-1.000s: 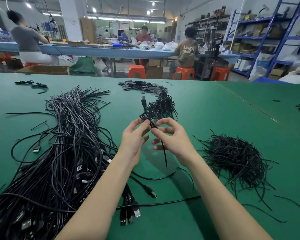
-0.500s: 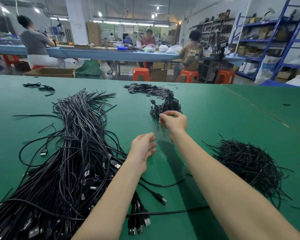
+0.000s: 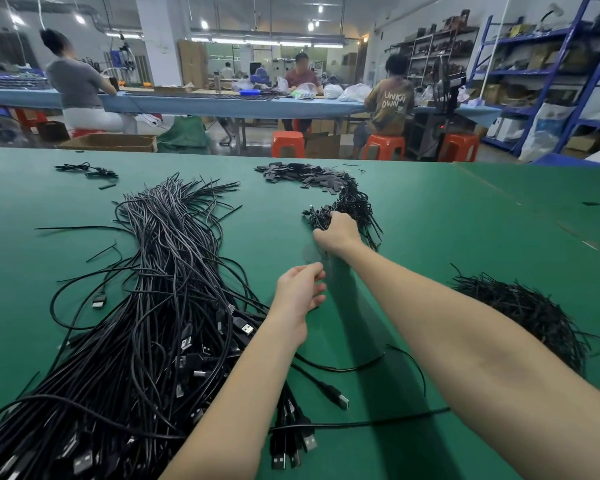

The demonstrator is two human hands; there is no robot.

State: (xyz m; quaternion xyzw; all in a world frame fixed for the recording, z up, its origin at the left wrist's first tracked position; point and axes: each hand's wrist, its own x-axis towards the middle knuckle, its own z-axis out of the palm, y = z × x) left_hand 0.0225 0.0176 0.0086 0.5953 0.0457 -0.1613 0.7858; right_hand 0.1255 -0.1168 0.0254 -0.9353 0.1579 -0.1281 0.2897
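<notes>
My right hand [image 3: 336, 233] reaches far out, its fingers curled round a coiled cable [image 3: 317, 218] at the near edge of the heap of bundles [image 3: 354, 202] on the green desk [image 3: 465, 237]. My left hand [image 3: 300, 289] hangs nearer me, loosely curled and holding nothing, just beside the loose cables [image 3: 167, 271].

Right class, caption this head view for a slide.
Right hand at the pile of coiled cables; left hand open above the green table.
</notes>
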